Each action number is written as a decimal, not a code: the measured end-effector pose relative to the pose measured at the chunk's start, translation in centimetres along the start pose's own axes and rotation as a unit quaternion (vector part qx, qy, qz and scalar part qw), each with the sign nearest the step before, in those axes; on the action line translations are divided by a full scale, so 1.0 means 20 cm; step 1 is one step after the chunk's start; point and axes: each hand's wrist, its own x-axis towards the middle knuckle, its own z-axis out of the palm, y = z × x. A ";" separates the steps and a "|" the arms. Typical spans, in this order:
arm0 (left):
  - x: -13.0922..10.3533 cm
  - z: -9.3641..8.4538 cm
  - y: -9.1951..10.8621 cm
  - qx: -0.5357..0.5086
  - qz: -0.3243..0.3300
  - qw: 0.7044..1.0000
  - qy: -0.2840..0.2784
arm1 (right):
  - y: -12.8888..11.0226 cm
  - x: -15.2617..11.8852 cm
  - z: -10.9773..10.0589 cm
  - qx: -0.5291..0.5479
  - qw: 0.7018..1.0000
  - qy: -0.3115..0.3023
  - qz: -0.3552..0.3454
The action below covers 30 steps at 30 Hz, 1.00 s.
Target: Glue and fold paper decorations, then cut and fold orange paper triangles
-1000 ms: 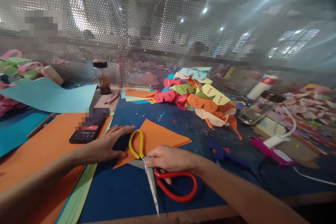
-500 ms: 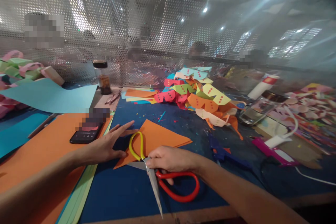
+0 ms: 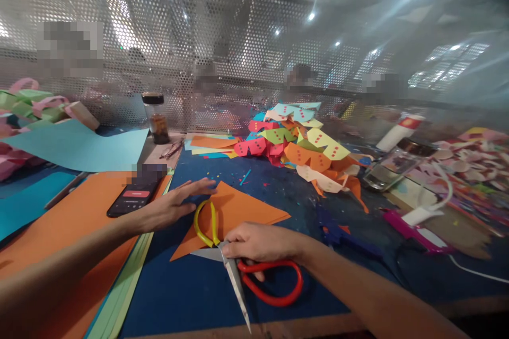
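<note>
Scissors (image 3: 235, 277) spread, held near centre

Left hand (image 3: 175, 204) empty, fingers loosely extended; orange paper (image 3: 246, 205) at centre, partly under the scissors; right hand (image 3: 256, 243) grips them around the pivot; a slip could nick paper or skin; far left, an upright jar (image 3: 156, 119) holds something brown; right, a tilted jar (image 3: 392, 167), contents unclear.

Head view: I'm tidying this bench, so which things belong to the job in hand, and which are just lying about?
Seemingly the job:
- scissors, in the right hand
- small orange paper, partly behind them

Apparently just lying about:
- phone
- brown-filled jar
- clear jar
</note>
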 end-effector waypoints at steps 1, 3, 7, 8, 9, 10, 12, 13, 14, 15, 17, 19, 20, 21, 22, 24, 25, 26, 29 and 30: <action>0.02 -0.01 0.01 0.010 0.003 1.000 -0.017 | 0.00 0.00 0.00 -0.002 1.000 -0.001 0.000; 0.06 -0.01 0.02 0.027 0.010 0.999 -0.045 | 0.01 0.00 0.00 -0.003 1.000 -0.002 -0.001; 0.07 -0.02 0.00 0.048 0.007 0.998 -0.050 | 0.02 0.00 -0.01 0.008 1.000 -0.011 -0.015; 0.06 -0.02 0.00 0.052 0.005 0.997 -0.049 | 0.02 0.00 -0.02 0.012 1.000 -0.015 -0.016; 0.05 -0.03 -0.01 0.054 0.004 0.997 -0.049 | 0.02 0.00 -0.02 0.015 1.000 -0.018 -0.015; 0.03 -0.03 -0.01 0.058 0.001 0.997 -0.050 | 0.02 0.00 -0.02 0.017 1.000 -0.020 -0.012; 0.00 -0.05 0.00 0.069 -0.011 0.996 -0.057 | 0.01 0.00 -0.02 0.016 1.000 -0.019 -0.004; -0.01 -0.06 0.00 0.075 -0.019 0.995 -0.063 | 0.01 0.00 -0.03 0.014 1.000 -0.018 -0.002; -0.02 -0.06 0.01 0.082 -0.028 0.994 -0.070 | 0.00 0.00 -0.03 0.013 1.000 -0.016 0.000; -0.02 -0.06 0.02 0.088 -0.035 0.992 -0.078 | 0.00 0.00 -0.03 0.012 1.000 -0.015 0.000; -0.02 -0.06 0.04 0.095 -0.046 0.990 -0.090 | -0.01 0.00 -0.02 0.010 1.000 -0.014 0.001; -0.02 -0.05 0.05 0.096 -0.049 0.990 -0.086 | -0.01 0.00 -0.02 0.008 1.000 -0.014 0.005; -0.02 -0.04 0.05 0.095 -0.049 0.991 -0.081 | -0.01 0.00 -0.02 0.007 1.000 -0.015 0.008; -0.01 -0.04 0.06 0.094 -0.049 0.992 -0.075 | -0.01 0.00 -0.02 0.007 1.000 -0.015 0.011; -0.01 -0.03 0.06 0.093 -0.050 0.992 -0.070 | -0.01 0.00 -0.02 0.008 1.000 -0.015 0.012; -0.01 -0.03 0.06 0.094 -0.054 0.991 -0.072 | 0.00 0.00 -0.01 0.012 1.000 -0.015 0.012; -0.01 -0.02 0.06 0.096 -0.054 0.991 -0.076 | 0.00 0.00 -0.01 0.014 1.000 -0.016 0.010; -0.01 -0.02 0.06 0.098 -0.053 0.991 -0.079 | 0.00 0.01 -0.01 0.014 1.000 -0.018 0.007; -0.01 -0.03 0.06 0.106 -0.048 0.990 -0.084 | 0.01 0.01 -0.01 0.011 1.000 -0.020 -0.011; -0.01 -0.03 0.06 0.108 -0.049 0.989 -0.085 | 0.02 0.02 -0.01 0.011 1.000 -0.020 -0.017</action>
